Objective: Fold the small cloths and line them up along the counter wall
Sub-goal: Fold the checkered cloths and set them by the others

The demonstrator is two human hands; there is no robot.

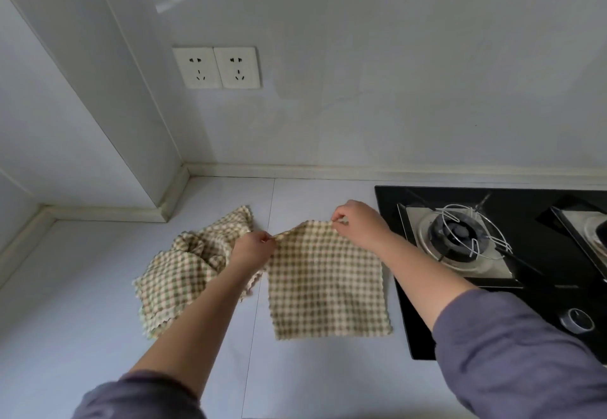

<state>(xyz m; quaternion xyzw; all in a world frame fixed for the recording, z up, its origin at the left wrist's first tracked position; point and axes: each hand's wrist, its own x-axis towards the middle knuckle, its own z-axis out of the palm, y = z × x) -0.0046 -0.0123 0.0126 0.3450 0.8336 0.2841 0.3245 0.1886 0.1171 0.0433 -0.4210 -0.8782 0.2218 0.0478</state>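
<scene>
Both hands pinch the far edge of a checked cloth point(326, 282), one at each far corner. Left hand point(252, 251) nips the far left corner between thumb and fingertips; right hand point(359, 221) nips the far right corner the same way, fingers curled over the hem. That far edge is lifted slightly off the counter point(98, 287), while the rest of the cloth lies flat and square, its near edge running straight across the pale surface.

Just left of it, partly under the left forearm, sits a crumpled heap of checked cloths point(179, 269) in the same beige and green pattern, with zigzag hems showing along its near side. The two touch or nearly touch at the left hand.

A black gas hob point(492, 241) lies set into the counter at the right; the flat cloth's right edge lies just beside its left rim. Behind the cloths, bare counter runs back to the wall point(361, 123) and its raised pale trim. Two white sockets point(216, 67) sit on the wall above. More bare counter stretches toward the near edge, between the grey sleeves point(512, 353).
</scene>
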